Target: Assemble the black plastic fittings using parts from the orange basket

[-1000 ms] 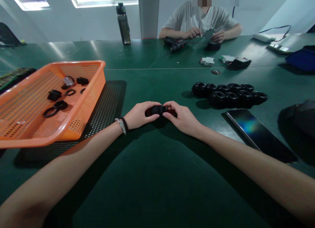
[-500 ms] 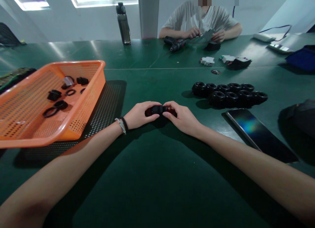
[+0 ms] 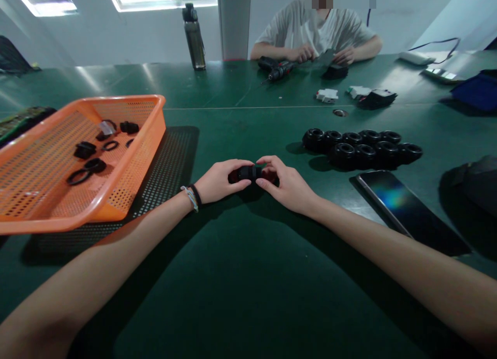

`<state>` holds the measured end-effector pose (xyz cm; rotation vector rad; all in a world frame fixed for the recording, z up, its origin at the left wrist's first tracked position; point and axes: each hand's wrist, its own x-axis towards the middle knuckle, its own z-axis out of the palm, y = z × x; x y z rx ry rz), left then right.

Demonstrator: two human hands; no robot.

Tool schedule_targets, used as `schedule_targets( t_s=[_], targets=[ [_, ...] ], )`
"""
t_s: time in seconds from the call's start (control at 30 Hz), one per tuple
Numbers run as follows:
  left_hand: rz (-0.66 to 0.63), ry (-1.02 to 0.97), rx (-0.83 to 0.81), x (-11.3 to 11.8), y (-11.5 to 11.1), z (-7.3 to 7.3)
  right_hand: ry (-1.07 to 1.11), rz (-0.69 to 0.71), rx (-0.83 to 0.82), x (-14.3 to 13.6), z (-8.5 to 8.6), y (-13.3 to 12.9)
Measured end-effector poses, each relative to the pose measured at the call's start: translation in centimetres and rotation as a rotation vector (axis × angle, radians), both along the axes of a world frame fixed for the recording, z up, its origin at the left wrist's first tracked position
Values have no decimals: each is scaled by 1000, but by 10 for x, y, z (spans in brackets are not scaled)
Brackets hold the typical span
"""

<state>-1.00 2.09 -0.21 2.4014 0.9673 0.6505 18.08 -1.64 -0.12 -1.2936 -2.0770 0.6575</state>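
A black cable gland (image 3: 247,173), small and roughly cylindrical, lies sideways between my two hands just above the green table. My left hand (image 3: 217,182) grips its left part, thumb in front and fingers behind, hiding that end. Around the right end curl the thumb and fingers of my right hand (image 3: 289,185). A narrow gap shows beneath the right index finger, while the thumb stays against the gland's front. Several similar black round fittings (image 3: 365,152) stand in two rows to the right, beyond my right hand.
An orange basket (image 3: 99,211) at left holds loose black fittings and rings. A phone (image 3: 407,209) lies right of my right forearm. Across the table (image 3: 240,276), a person (image 3: 310,33) handles something near a power drill (image 3: 280,71). A bottle (image 3: 193,38) stands at the back.
My right index finger has lifted slightly and its fingers have loosened around the gland's right end. The left hand keeps its hold in the same place.
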Motion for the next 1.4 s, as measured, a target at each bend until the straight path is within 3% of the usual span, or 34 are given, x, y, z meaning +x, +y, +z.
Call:
schedule_targets(
  t_s=[1.4],
  targets=[
    [-1, -4, -3, 0, -1, 2, -38, -10, -6, -1, 0, 3]
  ],
)
